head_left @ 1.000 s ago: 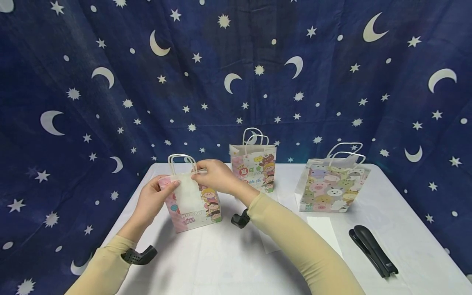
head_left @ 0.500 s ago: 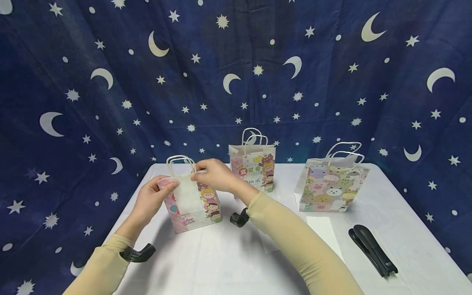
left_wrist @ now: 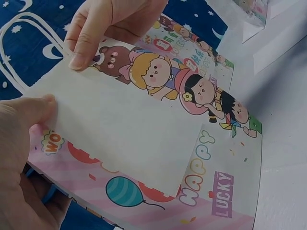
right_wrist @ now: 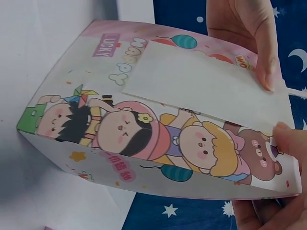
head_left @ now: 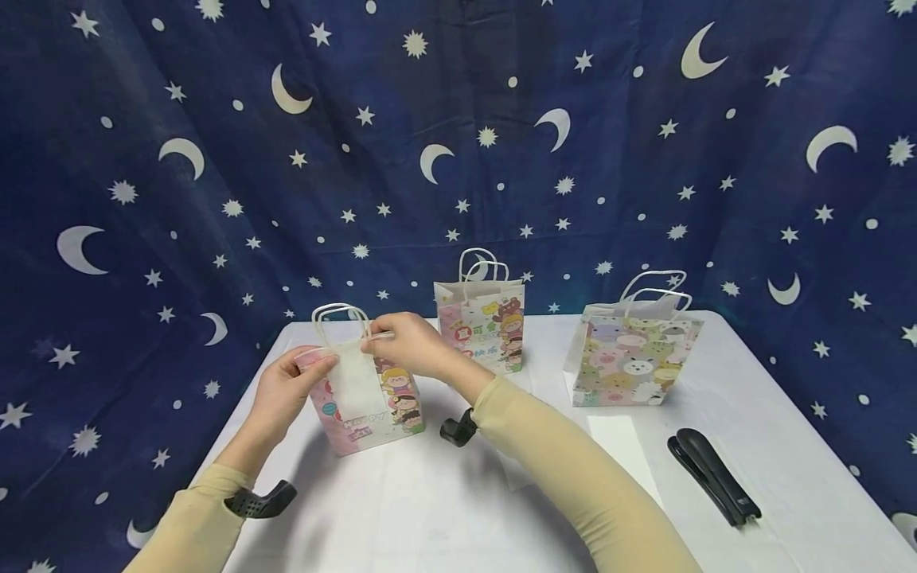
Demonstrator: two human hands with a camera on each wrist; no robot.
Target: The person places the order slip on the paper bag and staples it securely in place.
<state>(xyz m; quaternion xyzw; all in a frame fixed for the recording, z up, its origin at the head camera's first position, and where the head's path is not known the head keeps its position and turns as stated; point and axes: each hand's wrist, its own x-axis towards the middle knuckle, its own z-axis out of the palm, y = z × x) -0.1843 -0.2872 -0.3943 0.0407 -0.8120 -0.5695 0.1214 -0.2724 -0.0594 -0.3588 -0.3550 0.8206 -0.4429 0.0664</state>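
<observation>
A small pink-and-white paper gift bag (head_left: 399, 410) with cartoon children stands tilted at the left of the table in the head view. A blank white paper strip (head_left: 358, 388) lies flat over its front, reaching up to the top edge. My left hand (head_left: 282, 391) pinches the strip and bag rim on the left, thumb in front, fingers behind. On the rim's right side my right hand (head_left: 417, 344) pinches too, its thumb (left_wrist: 82, 57) on the strip's corner in the left wrist view. White twisted handles (head_left: 338, 312) rise between the hands.
A matching gift bag (head_left: 481, 326) stands behind to the right. Farther right is an animal-print bag (head_left: 634, 362). A black stapler (head_left: 712, 476) lies at the right, near a white paper strip (head_left: 622, 446). A starry blue curtain (head_left: 458, 159) hangs behind the table.
The head view has turned slightly to the right, so everything sits a little farther left. Both hands keep their hold on the bag's top edge, with hardly any movement.
</observation>
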